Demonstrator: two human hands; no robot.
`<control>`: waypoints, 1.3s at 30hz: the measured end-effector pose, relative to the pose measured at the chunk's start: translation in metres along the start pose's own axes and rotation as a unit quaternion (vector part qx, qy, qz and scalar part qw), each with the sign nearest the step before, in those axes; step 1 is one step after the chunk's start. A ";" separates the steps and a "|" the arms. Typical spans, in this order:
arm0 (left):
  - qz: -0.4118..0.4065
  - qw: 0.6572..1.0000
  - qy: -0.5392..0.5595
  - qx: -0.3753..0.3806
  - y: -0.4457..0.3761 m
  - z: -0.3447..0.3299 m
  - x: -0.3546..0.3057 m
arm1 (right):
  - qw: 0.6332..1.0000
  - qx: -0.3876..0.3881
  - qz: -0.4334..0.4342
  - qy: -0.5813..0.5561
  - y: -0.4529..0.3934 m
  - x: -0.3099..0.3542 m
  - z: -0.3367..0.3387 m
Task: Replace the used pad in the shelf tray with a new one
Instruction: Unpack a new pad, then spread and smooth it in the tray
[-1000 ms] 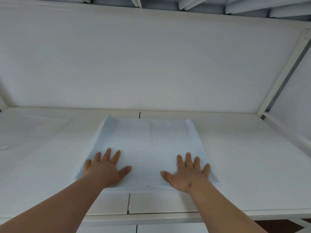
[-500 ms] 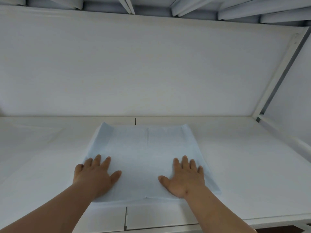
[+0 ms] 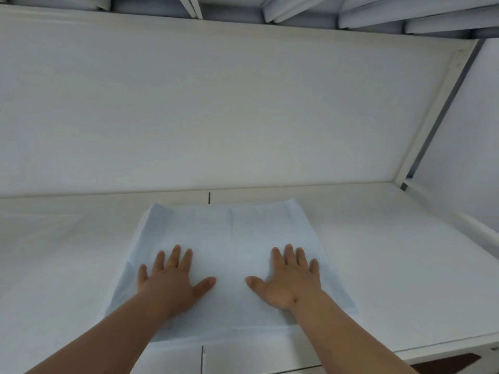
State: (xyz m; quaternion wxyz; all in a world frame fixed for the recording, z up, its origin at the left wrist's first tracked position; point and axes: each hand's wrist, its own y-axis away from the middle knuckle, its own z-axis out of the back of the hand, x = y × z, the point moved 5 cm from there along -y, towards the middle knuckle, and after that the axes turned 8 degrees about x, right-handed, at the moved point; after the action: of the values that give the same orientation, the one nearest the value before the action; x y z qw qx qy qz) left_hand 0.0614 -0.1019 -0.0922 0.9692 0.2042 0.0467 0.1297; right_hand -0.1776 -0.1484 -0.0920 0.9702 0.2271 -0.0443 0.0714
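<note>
A pale blue pad (image 3: 229,238) lies spread flat on the white shelf tray (image 3: 391,252), with fold creases running across it. My left hand (image 3: 172,279) rests palm down on the pad's near left part, fingers spread. My right hand (image 3: 289,276) lies palm down on its near right part, fingers also spread. Neither hand grips anything. The pad's near edge sits close to the tray's front edge, partly covered by my forearms.
A white back panel (image 3: 216,103) rises behind the tray. A white upright post (image 3: 432,114) stands at the right rear corner, with a low side rail (image 3: 459,225) along the right. Folded pale pads (image 3: 297,12) lie on the shelf above.
Both hands slid forward and a little inward over the pad, pressing it flat. The view shifted slightly downward and closer.
</note>
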 end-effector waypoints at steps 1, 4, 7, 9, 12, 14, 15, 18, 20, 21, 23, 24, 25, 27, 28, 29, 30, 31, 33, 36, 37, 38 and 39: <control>-0.024 1.000 0.003 -0.005 0.003 0.005 -0.011 | 1.000 0.007 0.020 0.000 0.001 0.007 0.001; -0.110 0.993 -0.002 0.036 0.014 0.006 -0.043 | 0.994 0.046 0.102 0.019 0.004 0.028 -0.003; -0.138 0.985 -0.028 0.097 0.017 -0.003 -0.048 | 0.987 0.076 0.135 0.033 0.006 0.032 -0.009; -0.145 0.982 -0.036 0.118 0.018 -0.007 -0.042 | 0.987 0.088 0.134 0.025 0.007 0.028 -0.009; -0.158 0.978 -0.050 0.129 0.019 -0.012 -0.039 | 0.987 0.086 0.131 0.037 0.008 0.026 -0.010; -0.159 0.978 -0.054 0.127 0.019 -0.015 -0.038 | 0.987 0.076 0.132 0.056 0.008 0.026 -0.013; -0.158 0.978 -0.054 0.124 0.020 -0.016 -0.038 | 0.987 0.069 0.132 0.062 0.008 0.025 -0.016; -0.159 0.979 -0.055 0.111 0.019 -0.020 -0.037 | 0.987 0.051 0.134 0.070 0.007 0.023 -0.021; -0.160 0.980 -0.061 0.106 0.019 -0.021 -0.037 | 0.987 0.047 0.134 0.075 0.007 0.023 -0.021; -0.160 0.980 -0.062 0.104 0.019 -0.021 -0.036 | 0.987 0.046 0.135 0.073 0.008 0.023 -0.021; -0.160 0.981 -0.063 0.095 0.018 -0.021 -0.035 | 0.989 0.045 0.133 0.053 0.010 0.025 -0.018; -0.160 0.981 -0.066 0.092 0.018 -0.021 -0.035 | 0.990 0.041 0.129 0.043 0.011 0.025 -0.016; -0.162 0.980 -0.070 0.089 0.017 -0.021 -0.034 | 0.991 0.036 0.119 0.038 0.013 0.024 -0.015; -0.164 0.980 -0.077 0.083 0.017 -0.020 -0.034 | 0.995 0.025 0.087 0.037 0.015 0.018 -0.015; -0.164 0.980 -0.079 0.084 0.017 -0.020 -0.034 | 0.997 0.024 0.071 0.037 0.016 0.015 -0.017; -0.164 0.980 -0.082 0.084 0.017 -0.020 -0.034 | 0.997 0.024 0.059 0.038 0.017 0.011 -0.019; -0.163 0.979 -0.085 0.083 0.018 -0.019 -0.034 | 0.998 0.023 0.052 0.038 0.018 0.009 -0.020; -0.161 0.980 -0.087 0.079 0.019 -0.018 -0.035 | 0.998 0.021 0.049 0.037 0.019 0.008 -0.020; -0.160 0.982 -0.085 0.061 0.022 -0.014 -0.038 | 0.998 0.009 0.053 0.027 0.022 0.008 -0.016; -0.167 0.984 -0.057 0.037 0.029 -0.007 -0.051 | 0.997 -0.027 0.066 0.019 0.027 0.013 -0.007; -0.175 0.982 -0.053 0.048 0.033 -0.007 -0.056 | 0.997 -0.034 0.071 0.020 0.029 0.014 -0.005; -0.183 0.980 -0.056 0.062 0.036 -0.009 -0.061 | 0.996 -0.036 0.075 0.023 0.031 0.014 -0.004; -0.190 0.977 -0.060 0.076 0.039 -0.012 -0.065 | 0.996 -0.035 0.079 0.026 0.032 0.015 -0.004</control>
State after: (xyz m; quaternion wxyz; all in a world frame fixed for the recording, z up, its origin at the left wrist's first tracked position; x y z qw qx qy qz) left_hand -0.0116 -0.0809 -0.0847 0.9588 0.2721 0.0365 -0.0729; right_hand -0.1680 -0.1167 -0.0801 0.9698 0.1869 -0.0396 0.1519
